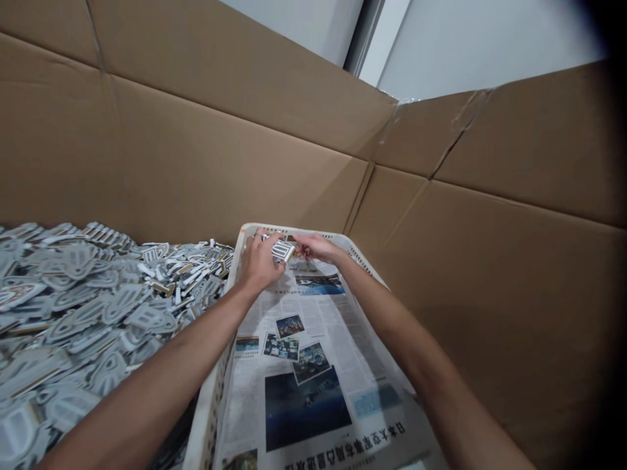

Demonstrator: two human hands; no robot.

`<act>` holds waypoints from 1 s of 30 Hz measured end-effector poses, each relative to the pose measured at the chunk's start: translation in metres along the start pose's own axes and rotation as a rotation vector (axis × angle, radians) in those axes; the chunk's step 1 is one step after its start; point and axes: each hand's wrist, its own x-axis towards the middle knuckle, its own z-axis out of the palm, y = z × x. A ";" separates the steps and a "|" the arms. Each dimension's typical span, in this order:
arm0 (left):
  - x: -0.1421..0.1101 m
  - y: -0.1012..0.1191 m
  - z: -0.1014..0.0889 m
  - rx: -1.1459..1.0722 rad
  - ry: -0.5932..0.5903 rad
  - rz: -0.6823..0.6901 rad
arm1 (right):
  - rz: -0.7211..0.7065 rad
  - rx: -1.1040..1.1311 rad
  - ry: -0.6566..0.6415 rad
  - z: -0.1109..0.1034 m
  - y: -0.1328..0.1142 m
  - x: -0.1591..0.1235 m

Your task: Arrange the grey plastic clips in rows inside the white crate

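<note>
The left hand [259, 264], at the far end of a white plastic basket [204, 405], has its thumb and fingers closed around a small stack of striped pieces [283, 250], white and grey with a brownish edge. The stack is held tilted above the far part of the newspaper [337, 326] lining the basket. The right hand [316, 247] reaches in from the right, its fingers curled and gathered at the right end of the stack; whether they pinch a piece or only touch it, I cannot tell. Both forearms stretch over the basket from the near side.

The newspaper lies upside down to the viewer, its large headline at the near end. A big dark-blue photo [306, 408] sits in its near half, with three smaller overlapping pictures just beyond it, and another blue picture [321, 284] lies farther off, just on the near side of the hands.

To the left of the basket, a broad heap of similar loose pieces [102, 313] spreads at many angles, some pointed at one end. Tall cardboard walls [220, 137] stand behind the heap and along the right, meeting in a far corner with clear tape [404, 101] at its top.
</note>
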 end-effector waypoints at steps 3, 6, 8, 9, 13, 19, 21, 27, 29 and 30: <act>0.000 -0.001 0.002 0.016 -0.017 0.000 | -0.058 0.118 -0.307 -0.007 -0.042 -0.022; -0.001 0.000 0.002 0.038 -0.034 0.001 | -0.072 -0.084 -0.420 -0.005 -0.071 -0.044; -0.001 0.001 0.001 0.072 -0.064 0.013 | -0.093 -0.168 -0.429 -0.002 -0.082 -0.055; -0.001 0.002 0.001 0.083 -0.078 0.022 | -0.091 -0.170 -0.420 -0.002 -0.085 -0.059; -0.001 0.001 0.002 0.051 -0.099 0.032 | 0.010 -0.027 -0.331 -0.014 -0.091 -0.066; 0.003 -0.007 0.013 -0.007 -0.103 0.032 | 0.168 -0.073 -0.315 -0.031 -0.076 -0.070; 0.003 -0.008 0.015 -0.012 -0.108 0.031 | 0.156 -0.009 -0.356 -0.033 -0.066 -0.072; 0.002 -0.005 0.012 -0.024 -0.115 -0.007 | 0.070 0.193 -0.302 -0.051 -0.035 -0.068; 0.002 -0.004 0.011 -0.032 -0.114 -0.003 | 0.164 -0.089 -0.261 -0.041 -0.022 -0.064; 0.003 -0.004 0.011 -0.037 -0.110 0.002 | 0.208 -0.294 -0.216 -0.030 -0.014 -0.063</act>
